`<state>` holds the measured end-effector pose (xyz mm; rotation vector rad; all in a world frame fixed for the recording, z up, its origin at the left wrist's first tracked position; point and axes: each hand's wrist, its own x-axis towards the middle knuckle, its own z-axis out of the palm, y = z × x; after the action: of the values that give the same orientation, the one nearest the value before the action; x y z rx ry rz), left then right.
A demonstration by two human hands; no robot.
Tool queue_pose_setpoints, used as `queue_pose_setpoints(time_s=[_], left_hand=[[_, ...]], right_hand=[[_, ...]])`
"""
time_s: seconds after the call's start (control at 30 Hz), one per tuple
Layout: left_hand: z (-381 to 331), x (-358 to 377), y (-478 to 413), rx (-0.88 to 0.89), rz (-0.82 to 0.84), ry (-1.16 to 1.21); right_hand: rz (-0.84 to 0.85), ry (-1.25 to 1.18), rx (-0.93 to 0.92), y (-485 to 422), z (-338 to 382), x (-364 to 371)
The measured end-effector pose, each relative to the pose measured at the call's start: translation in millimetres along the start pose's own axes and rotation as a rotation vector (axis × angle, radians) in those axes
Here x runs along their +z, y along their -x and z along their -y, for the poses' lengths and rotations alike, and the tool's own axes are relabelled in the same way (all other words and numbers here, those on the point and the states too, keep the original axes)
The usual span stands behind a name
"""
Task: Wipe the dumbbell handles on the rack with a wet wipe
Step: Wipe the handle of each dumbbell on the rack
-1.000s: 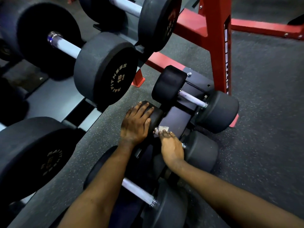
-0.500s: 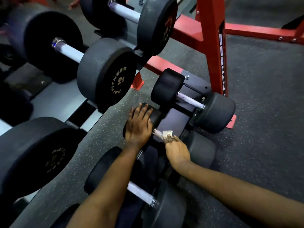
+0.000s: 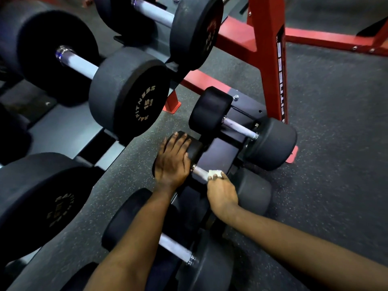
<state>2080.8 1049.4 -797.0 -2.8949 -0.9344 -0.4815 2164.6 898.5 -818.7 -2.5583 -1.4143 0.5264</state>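
Fingers (image 3: 217,179) of the right hand (image 3: 222,194) are curled round the wet wipe (image 3: 214,173) on the middle handle (image 3: 199,170), the left hand (image 3: 172,162) is laid flat on its head (image 3: 195,151); if the wipe is bunched, patches could be missed.

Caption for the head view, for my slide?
Right hand holds a wet wipe on a dumbbell handle; left hand rests on its end.

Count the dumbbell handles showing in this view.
5: top-centre handle; upper-left handle; on the small rack, far handle, middle handle under the wet wipe, near handle. The handle of the left-edge dumbbell is hidden.
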Motion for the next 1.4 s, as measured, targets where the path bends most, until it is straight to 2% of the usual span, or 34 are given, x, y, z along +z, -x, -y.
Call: queue_pose_setpoints(time_s=[0.1, 0.3, 0.47, 0.63, 0.83, 1.03, 1.23, 1.4], left_hand=[[0, -1, 1, 0.001, -0.003, 0.002], [0, 0, 0, 0.000, -0.010, 0.013], [0, 0, 1, -0.011, 0.027, 0.015], [1, 0, 1, 0.000, 0.013, 0.016], [2, 1, 0, 0.002, 0.016, 0.021], [2, 2, 0, 0.007, 0.003, 0.022], [2, 3, 0, 0.014, -0.019, 0.030], [3, 2, 0, 0.007, -0.011, 0.029]], right_hand=[[-0.036, -0.044, -0.008, -9, 1, -1], [0.056, 0.316, -0.029, 13, -21, -5], [0.041, 0.187, 0.032, -2, -6, -13], [0.109, 0.291, 0.061, -4, -17, -22], [0.196, -0.036, 0.236, -42, -8, -29], [0.218, 0.123, 0.207, -40, -14, -26], [0.259, -0.140, 0.234, -58, -7, -29], [0.224, -0.024, 0.281, -48, -13, -20]])
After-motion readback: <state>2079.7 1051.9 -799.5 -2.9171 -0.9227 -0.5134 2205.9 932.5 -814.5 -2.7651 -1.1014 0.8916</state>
